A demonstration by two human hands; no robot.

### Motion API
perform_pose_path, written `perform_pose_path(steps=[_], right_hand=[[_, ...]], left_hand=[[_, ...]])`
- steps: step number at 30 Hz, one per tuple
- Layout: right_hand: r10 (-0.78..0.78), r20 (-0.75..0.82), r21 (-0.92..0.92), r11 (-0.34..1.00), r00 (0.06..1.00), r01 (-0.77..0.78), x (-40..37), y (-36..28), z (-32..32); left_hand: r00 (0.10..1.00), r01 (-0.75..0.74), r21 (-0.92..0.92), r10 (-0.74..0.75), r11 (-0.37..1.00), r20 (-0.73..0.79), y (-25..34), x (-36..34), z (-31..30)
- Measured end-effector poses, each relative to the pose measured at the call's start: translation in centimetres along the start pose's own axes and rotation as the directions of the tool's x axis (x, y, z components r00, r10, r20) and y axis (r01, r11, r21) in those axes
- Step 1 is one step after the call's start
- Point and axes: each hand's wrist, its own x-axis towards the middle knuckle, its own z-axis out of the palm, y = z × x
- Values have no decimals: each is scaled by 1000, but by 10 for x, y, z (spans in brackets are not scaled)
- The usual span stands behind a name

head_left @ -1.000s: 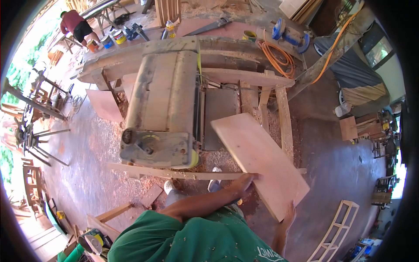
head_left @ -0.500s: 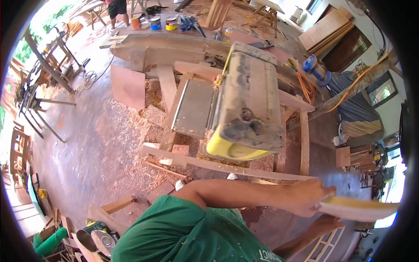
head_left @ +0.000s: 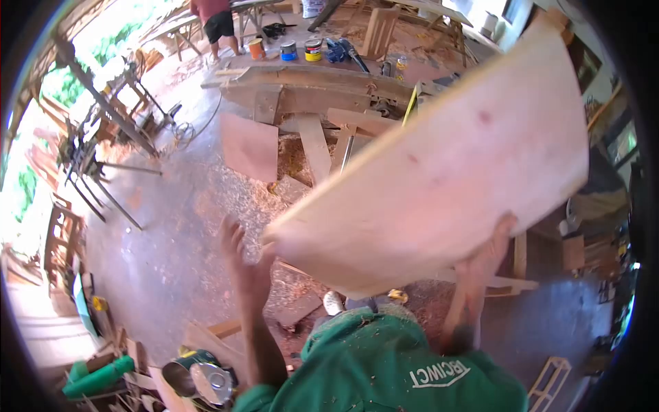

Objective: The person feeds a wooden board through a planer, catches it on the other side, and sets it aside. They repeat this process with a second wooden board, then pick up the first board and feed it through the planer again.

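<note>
A wide, pale wooden board (head_left: 439, 165) is tilted up in front of me, spanning from the middle of the view to the upper right. My right hand (head_left: 489, 250) grips its lower edge, fingers partly behind the wood. At the board's left end, my left hand (head_left: 246, 264) is raised with fingers spread, its thumb right at the corner. Behind the board, the thickness planer is mostly hidden; part of its metal table edge (head_left: 347, 152) shows.
Wood shavings (head_left: 237, 199) and offcuts cover the floor around the planer stand. Paint cans (head_left: 313, 51) and a blue power tool (head_left: 338, 51) stand at the back, where another person (head_left: 218, 24) is. Lower left lies an open metal can (head_left: 180, 376) beside scrap wood.
The board has swung from the far right to across the middle, turning its broad face toward me. My left hand has come off it to the left; my right hand now holds its lower edge.
</note>
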Motion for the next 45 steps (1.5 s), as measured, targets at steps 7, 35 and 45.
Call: perform_pose_path(steps=[7, 35, 45], right_hand=[[350, 82, -163, 928, 933, -334, -29, 132, 56], [-364, 323, -716, -697, 873, -26, 50, 84, 82], [-351, 260, -757, -653, 899, -36, 33, 85, 55]], left_hand=[[699, 617, -476, -714, 626, -32, -72, -39, -25], [669, 515, 15, -413, 857, 618, -471, 343, 87], [614, 623, 173, -614, 763, 497, -461, 368, 123]])
